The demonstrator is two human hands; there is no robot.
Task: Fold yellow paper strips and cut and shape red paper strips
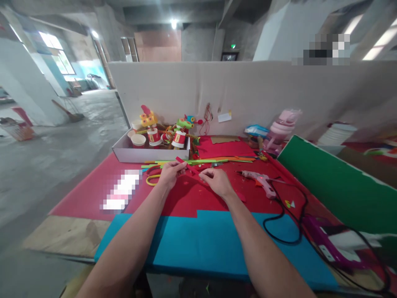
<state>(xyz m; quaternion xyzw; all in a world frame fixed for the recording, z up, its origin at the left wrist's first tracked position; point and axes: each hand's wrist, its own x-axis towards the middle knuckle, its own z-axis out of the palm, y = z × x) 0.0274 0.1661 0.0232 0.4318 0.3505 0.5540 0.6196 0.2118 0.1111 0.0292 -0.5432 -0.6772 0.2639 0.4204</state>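
Between my two hands a narrow red strip stretches above the red table cover, its kind of material not clear. My left hand pinches the strip near its upper left end, which sticks out past the fingers. At the strip's lower right end, the fingertips of my right hand are closed on it. Scissors with a yellow and red handle lie just left of my left hand. A pink glue gun with a small red light rests to the right of my right hand.
Behind my hands lie several green and orange strips. A white box holds paper cups and colourful cup figures. The glue gun's black cord loops over a blue sheet. A green panel stands at the right.
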